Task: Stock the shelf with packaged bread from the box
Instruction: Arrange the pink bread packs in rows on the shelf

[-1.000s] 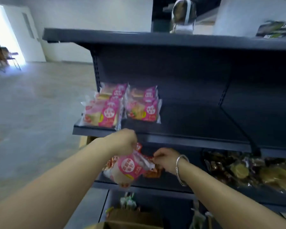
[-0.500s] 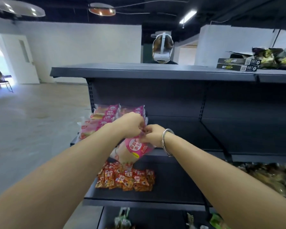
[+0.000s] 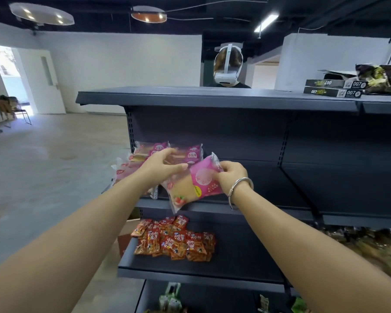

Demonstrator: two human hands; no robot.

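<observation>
A pink and clear bread packet point(image 3: 193, 185) hangs tilted over the front edge of the dark middle shelf point(image 3: 257, 211). My right hand point(image 3: 231, 175), with a silver bracelet on the wrist, pinches its upper right corner. My left hand point(image 3: 161, 167) grips its upper left end, thumb along the top. Behind my left hand, several matching bread packets point(image 3: 185, 152) lie stacked at the shelf's left end. The box is out of view.
Red snack packets point(image 3: 176, 240) lie on the lower shelf. Boxes marked 007 point(image 3: 334, 88) and dark bags sit on the top shelf at the right. A person with a white headset point(image 3: 227, 66) stands behind the shelving. Open floor stretches to the left.
Both hands have lifted the bread packet from lower-shelf height up to the middle shelf and spread apart to its two ends. The view has tilted upward.
</observation>
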